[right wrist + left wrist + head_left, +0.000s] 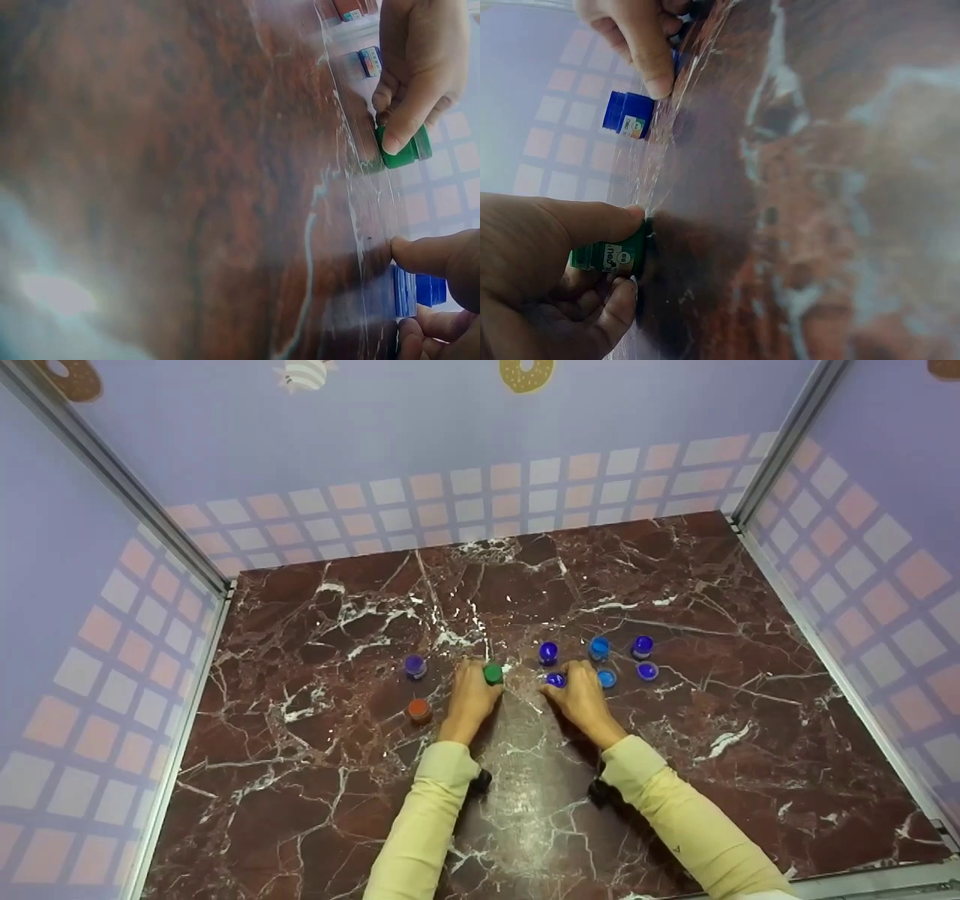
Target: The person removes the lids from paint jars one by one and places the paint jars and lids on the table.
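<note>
My left hand [477,684] grips a small green jar [493,673] standing on the marble table [525,780]; in the left wrist view thumb and fingers wrap the green jar [611,257]. My right hand [564,681] pinches a dark blue lid [556,680] lying on the table, seen as a ribbed blue lid [403,291] between thumb and fingers in the right wrist view. Just behind the lid stands a dark blue jar [548,652], which also shows as the blue jar [628,115] in the left wrist view.
A purple jar [415,666] and an orange jar [419,709] stand left of my left hand. To the right are a light blue jar [599,648], a violet jar [642,646], a light blue lid [607,679] and a violet lid [647,670]. Walls enclose three sides.
</note>
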`<state>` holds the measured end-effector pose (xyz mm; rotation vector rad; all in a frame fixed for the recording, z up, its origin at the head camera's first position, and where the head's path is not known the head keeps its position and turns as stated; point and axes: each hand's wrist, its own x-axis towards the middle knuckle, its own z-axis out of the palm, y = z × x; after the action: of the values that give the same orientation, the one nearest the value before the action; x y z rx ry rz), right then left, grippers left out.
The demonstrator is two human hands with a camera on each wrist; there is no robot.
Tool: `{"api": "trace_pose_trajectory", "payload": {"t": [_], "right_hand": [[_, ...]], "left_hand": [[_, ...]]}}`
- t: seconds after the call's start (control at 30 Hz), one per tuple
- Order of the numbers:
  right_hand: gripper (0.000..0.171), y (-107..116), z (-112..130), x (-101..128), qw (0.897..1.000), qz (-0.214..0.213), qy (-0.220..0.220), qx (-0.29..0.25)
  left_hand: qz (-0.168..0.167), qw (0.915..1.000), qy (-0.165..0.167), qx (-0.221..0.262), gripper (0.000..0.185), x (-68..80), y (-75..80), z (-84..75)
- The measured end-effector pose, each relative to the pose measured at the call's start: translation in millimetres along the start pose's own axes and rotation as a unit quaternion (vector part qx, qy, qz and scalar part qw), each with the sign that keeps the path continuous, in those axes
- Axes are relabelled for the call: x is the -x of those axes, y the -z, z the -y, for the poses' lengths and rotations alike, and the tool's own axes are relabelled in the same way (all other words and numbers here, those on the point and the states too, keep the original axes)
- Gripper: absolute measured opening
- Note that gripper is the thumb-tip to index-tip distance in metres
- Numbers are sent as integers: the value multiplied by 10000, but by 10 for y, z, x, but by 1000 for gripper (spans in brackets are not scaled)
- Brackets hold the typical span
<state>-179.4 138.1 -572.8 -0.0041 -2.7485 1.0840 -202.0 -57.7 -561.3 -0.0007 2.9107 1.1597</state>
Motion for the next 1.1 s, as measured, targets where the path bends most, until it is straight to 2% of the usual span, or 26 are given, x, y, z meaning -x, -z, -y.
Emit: {"api": "trace_pose_trajectory", "payload": {"t": [0.2, 0.4, 0.6, 0.77, 0.93, 1.1], "right_hand": [[44, 7, -1, -4, 10000, 16, -35, -73], [53, 21, -12, 0, 9992, 42, -64, -391], [39, 89, -18, 17, 9963, -169, -9, -843], [34, 160, 39, 118, 9943, -351, 30, -1003], [24, 206, 186, 257, 9934, -83, 276, -1115], [14, 208, 333, 390, 9900, 555, 497, -1200]], "left_hand": [[2, 9998, -182, 39, 40, 156, -6, -7], [-39, 9995, -316, 43, 36, 300, -12, 15], [-160, 9982, -577, 8, 34, 465, -12, 36], [-99, 9975, -699, 39, 34, 549, -7, 35], [10, 9972, -743, 87, 35, 620, 7, 22], [108, 9965, -823, -68, 33, 722, -4, 0]]}}
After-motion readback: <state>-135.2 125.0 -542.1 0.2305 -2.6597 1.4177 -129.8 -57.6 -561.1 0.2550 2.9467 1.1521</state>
